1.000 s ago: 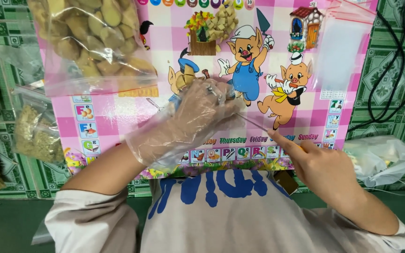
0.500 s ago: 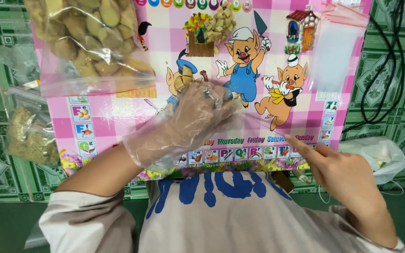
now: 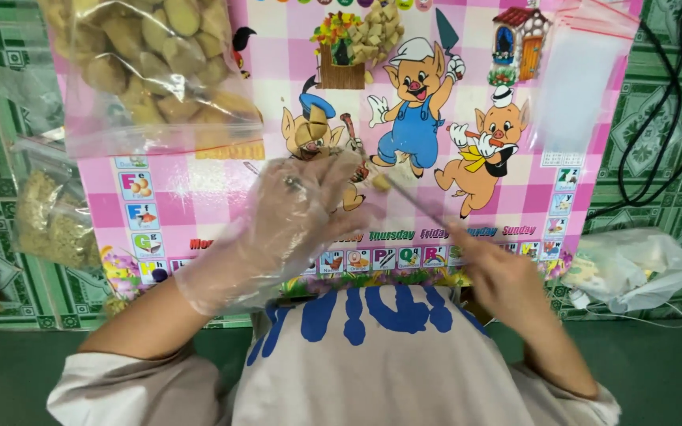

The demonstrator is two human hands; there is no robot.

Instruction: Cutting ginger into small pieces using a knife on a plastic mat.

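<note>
My left hand point(image 3: 282, 229) wears a loose clear plastic glove and hovers over the pink cartoon mat point(image 3: 199, 197). Its fingertips pinch a small brownish piece point(image 3: 359, 167) that the glove partly hides. My bare right hand point(image 3: 500, 272) is closed on a thin stick-like tool point(image 3: 424, 207). The tool slants up and left, and its tip reaches a small tan bit point(image 3: 381, 183) right next to the gloved fingers. My grey shirt with blue print fills the bottom of the view.
A big clear bag of tan lumps point(image 3: 151, 71) lies at the top left, with a smaller filled bag point(image 3: 49, 225) below it. Empty clear zip bags point(image 3: 582, 79) lie top right. A crumpled plastic bag point(image 3: 633, 268) and black cables point(image 3: 672, 118) are at the right. Loose tan pieces point(image 3: 372, 31) are piled at the mat's far edge.
My right hand dipped away to the lower right, then came back left, bringing the tool's tip up to the gloved fingers. The left hand has barely moved.
</note>
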